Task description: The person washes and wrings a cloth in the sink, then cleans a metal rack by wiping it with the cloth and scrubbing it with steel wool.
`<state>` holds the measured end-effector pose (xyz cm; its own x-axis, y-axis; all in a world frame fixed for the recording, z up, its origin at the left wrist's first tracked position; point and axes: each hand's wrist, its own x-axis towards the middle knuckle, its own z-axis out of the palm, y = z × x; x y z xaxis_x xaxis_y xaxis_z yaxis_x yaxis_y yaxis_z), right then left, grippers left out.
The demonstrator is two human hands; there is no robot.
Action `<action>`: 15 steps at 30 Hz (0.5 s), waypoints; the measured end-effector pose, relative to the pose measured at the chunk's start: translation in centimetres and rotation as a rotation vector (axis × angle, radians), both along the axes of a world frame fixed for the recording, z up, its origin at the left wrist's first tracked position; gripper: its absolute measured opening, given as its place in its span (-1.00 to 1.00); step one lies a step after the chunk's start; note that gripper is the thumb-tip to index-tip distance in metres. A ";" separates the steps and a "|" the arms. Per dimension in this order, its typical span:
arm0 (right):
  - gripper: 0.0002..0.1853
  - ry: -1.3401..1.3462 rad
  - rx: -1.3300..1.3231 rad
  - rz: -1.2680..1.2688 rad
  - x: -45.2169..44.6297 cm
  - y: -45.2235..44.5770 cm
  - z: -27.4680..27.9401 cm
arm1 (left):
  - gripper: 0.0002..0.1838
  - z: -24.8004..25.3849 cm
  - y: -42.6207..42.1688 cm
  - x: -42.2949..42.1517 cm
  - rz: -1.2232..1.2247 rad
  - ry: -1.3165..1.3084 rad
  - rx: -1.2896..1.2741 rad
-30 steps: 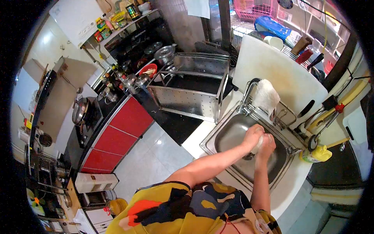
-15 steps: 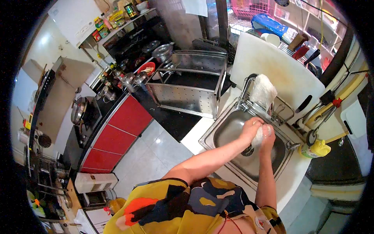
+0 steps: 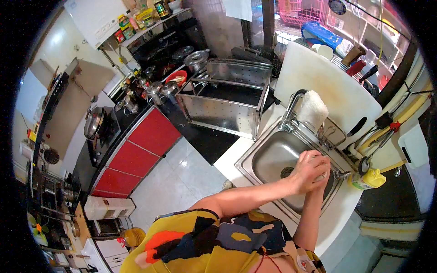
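Over the right part of the steel sink (image 3: 268, 157), my two hands are clasped together. My left hand (image 3: 304, 174) lies on top, its fingers curled round a balled-up white cloth. My right hand (image 3: 322, 183) closes on the same bundle from below and the right, partly covered by the left. Hardly any of the cloth shows between the fingers. Beneath my left wrist is the sink drain (image 3: 287, 172). Behind the basin stands the faucet (image 3: 287, 122), and beside it hangs a white towel (image 3: 312, 109).
A large white cutting board (image 3: 318, 75) leans behind the sink. At its right stands a yellow bottle (image 3: 371, 179). An empty metal rack (image 3: 223, 109) sits on the counter to the left. Farther left are red cabinets (image 3: 152, 132) and a pan (image 3: 94, 123) on the stove.
Both hands have moved slightly right and toward my body. My left hand has turned over the bundle, hiding most of the white cloth that showed before. The view has shifted a little.
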<state>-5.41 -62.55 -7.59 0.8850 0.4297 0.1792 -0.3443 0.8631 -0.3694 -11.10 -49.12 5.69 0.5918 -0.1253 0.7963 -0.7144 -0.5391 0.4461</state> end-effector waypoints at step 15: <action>-0.80 0.072 -0.987 -0.653 -0.5 4.3 3.6 | -0.77 -6.3 -0.4 4.1 0.037 0.725 -0.550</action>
